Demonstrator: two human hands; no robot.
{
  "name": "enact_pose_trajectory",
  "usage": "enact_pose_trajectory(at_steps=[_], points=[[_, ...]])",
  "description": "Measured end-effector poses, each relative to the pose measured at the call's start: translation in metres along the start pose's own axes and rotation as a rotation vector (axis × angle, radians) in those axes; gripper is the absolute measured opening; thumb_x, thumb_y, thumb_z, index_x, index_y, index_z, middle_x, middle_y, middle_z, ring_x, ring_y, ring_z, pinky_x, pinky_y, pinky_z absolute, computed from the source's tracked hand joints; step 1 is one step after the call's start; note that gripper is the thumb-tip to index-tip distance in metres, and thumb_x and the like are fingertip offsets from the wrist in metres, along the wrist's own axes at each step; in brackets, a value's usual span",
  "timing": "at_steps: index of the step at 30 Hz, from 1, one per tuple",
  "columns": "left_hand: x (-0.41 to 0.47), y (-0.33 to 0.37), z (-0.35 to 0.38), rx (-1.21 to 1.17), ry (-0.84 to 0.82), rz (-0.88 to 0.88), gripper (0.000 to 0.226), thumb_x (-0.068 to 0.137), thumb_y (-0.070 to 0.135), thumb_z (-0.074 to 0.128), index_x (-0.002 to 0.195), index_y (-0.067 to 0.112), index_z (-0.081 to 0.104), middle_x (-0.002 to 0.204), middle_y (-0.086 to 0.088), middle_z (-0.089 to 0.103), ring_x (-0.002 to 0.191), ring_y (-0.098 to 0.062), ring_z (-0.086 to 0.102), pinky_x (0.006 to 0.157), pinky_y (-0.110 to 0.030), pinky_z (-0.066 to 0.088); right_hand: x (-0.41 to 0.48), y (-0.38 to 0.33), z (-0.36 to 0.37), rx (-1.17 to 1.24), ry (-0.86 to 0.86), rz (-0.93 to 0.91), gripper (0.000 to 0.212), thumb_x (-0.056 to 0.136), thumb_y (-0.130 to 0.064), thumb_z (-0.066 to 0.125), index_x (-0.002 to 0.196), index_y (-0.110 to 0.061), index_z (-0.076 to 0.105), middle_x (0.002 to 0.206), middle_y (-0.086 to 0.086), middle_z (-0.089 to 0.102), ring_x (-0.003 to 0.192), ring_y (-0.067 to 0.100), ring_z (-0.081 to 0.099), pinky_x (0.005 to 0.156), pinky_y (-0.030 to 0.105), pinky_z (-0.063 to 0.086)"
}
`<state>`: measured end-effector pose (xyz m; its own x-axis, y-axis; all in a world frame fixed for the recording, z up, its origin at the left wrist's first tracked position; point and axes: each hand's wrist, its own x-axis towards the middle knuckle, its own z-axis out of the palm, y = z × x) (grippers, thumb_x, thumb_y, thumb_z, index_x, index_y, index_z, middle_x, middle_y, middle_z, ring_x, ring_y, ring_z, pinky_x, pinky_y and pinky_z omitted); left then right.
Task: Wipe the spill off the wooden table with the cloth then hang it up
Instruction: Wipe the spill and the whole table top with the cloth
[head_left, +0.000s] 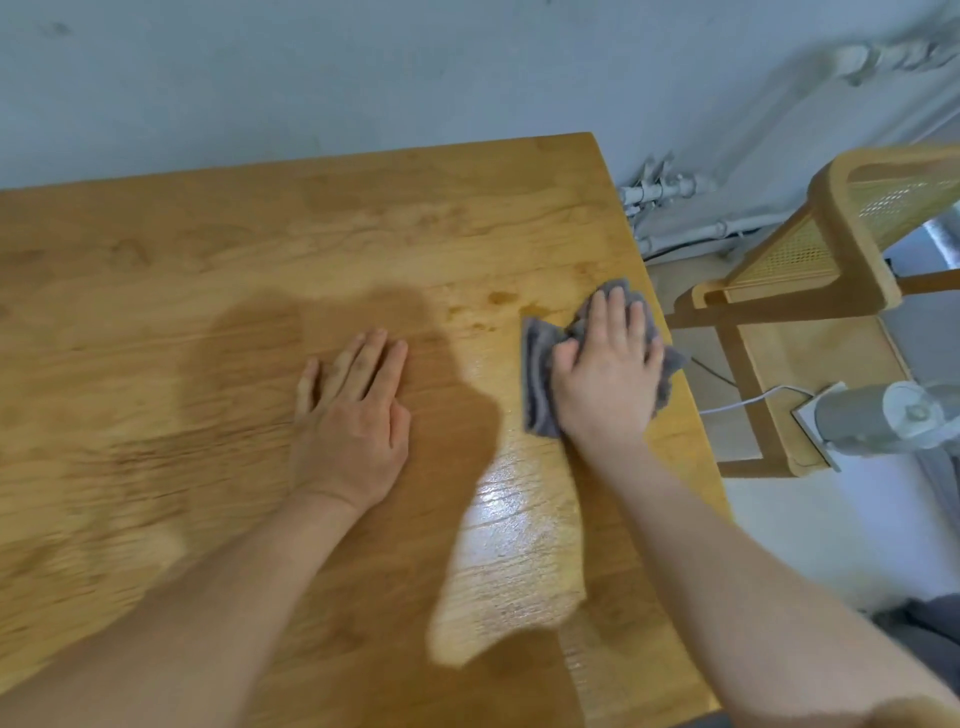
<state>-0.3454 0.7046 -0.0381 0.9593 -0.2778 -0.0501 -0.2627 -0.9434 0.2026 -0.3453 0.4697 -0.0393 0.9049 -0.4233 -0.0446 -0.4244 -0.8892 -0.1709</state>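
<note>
A grey cloth lies crumpled on the wooden table close to its right edge. My right hand presses flat on top of the cloth, fingers spread, covering most of it. A few small wet spots sit on the wood just left of and beyond the cloth. A wet sheen shows on the table nearer to me. My left hand rests palm down on the bare wood in the middle of the table, holding nothing.
A wooden chair with a cane back stands just past the table's right edge. A grey fan-like device with a white cable sits on it. The far table edge meets a grey wall; pipes run along the corner.
</note>
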Motion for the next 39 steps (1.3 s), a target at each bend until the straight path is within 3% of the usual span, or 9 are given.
enact_pose_trajectory(at_steps=[4,7,13,20,22,25,29,35,39], points=[[-0.003,0.002,-0.001,-0.010,0.020,0.012,0.057,0.086,0.030,0.030,0.139,0.016,0.046,0.148,-0.004,0.041,0.137,-0.021,0.035,0.111,-0.049,0.021,-0.067,-0.059,0.016,0.061,-0.078,-0.433,0.065,0.087,-0.039,0.037,0.149,-0.022,0.038,0.157,-0.004,0.032,0.147,0.016,0.023,0.119,0.045,0.017],[-0.003,0.000,-0.002,-0.039,0.027,0.005,0.058,0.086,0.028,0.030,0.140,0.014,0.045,0.149,-0.003,0.041,0.138,-0.020,0.034,0.113,-0.048,0.020,-0.031,-0.030,0.005,0.020,-0.126,-0.631,0.064,0.086,-0.041,0.040,0.148,-0.024,0.040,0.156,-0.005,0.034,0.146,0.015,0.025,0.119,0.043,0.019],[-0.001,0.000,0.000,-0.044,0.031,-0.003,0.057,0.088,0.029,0.028,0.140,0.013,0.044,0.149,-0.003,0.040,0.139,-0.019,0.031,0.114,-0.047,0.017,0.039,-0.004,-0.002,-0.020,-0.017,-0.020,0.066,0.092,-0.041,0.026,0.154,-0.018,0.024,0.162,0.001,0.019,0.150,0.021,0.011,0.120,0.048,0.009],[-0.003,-0.002,0.001,-0.072,0.041,0.012,0.058,0.084,0.025,0.033,0.139,0.012,0.045,0.148,-0.004,0.042,0.137,-0.021,0.035,0.112,-0.050,0.022,-0.029,-0.070,0.009,0.012,-0.211,-0.713,0.064,0.087,-0.042,0.033,0.149,-0.028,0.037,0.157,-0.008,0.031,0.147,0.013,0.022,0.119,0.044,0.015],[-0.003,-0.001,0.000,-0.077,0.035,0.007,0.057,0.085,0.026,0.032,0.139,0.012,0.044,0.148,-0.004,0.041,0.137,-0.021,0.034,0.113,-0.049,0.020,0.001,-0.026,0.002,-0.017,-0.166,-0.664,0.065,0.086,-0.043,0.034,0.149,-0.026,0.038,0.157,-0.005,0.032,0.147,0.015,0.023,0.120,0.046,0.017],[-0.001,-0.001,0.000,-0.071,0.027,-0.007,0.057,0.087,0.028,0.028,0.140,0.012,0.043,0.148,-0.004,0.041,0.138,-0.020,0.033,0.114,-0.047,0.017,0.043,0.024,-0.010,-0.030,-0.074,-0.254,0.065,0.091,-0.042,0.028,0.153,-0.021,0.029,0.161,-0.001,0.022,0.149,0.018,0.015,0.119,0.050,0.016],[0.000,-0.001,0.001,-0.069,0.033,-0.006,0.058,0.086,0.028,0.029,0.139,0.012,0.044,0.148,-0.004,0.041,0.138,-0.020,0.033,0.114,-0.047,0.017,0.048,-0.020,-0.001,0.013,-0.012,0.086,0.063,0.096,-0.037,0.031,0.155,-0.016,0.019,0.163,0.002,0.014,0.150,0.022,0.007,0.120,0.050,0.005],[-0.003,-0.002,0.001,-0.071,0.059,0.012,0.058,0.083,0.026,0.032,0.137,0.009,0.046,0.147,-0.006,0.042,0.136,-0.022,0.036,0.112,-0.049,0.020,-0.026,-0.099,0.019,0.100,-0.102,-0.527,0.058,0.092,-0.037,0.033,0.148,-0.023,0.039,0.157,-0.005,0.032,0.148,0.016,0.021,0.119,0.046,0.012],[-0.002,-0.003,0.001,-0.080,0.054,0.017,0.059,0.085,0.027,0.028,0.139,0.010,0.044,0.148,-0.005,0.040,0.138,-0.020,0.032,0.114,-0.047,0.016,-0.030,-0.023,0.009,0.009,-0.040,-0.333,0.062,0.091,-0.042,0.032,0.149,-0.022,0.039,0.157,-0.003,0.032,0.147,0.017,0.025,0.119,0.048,0.019]])
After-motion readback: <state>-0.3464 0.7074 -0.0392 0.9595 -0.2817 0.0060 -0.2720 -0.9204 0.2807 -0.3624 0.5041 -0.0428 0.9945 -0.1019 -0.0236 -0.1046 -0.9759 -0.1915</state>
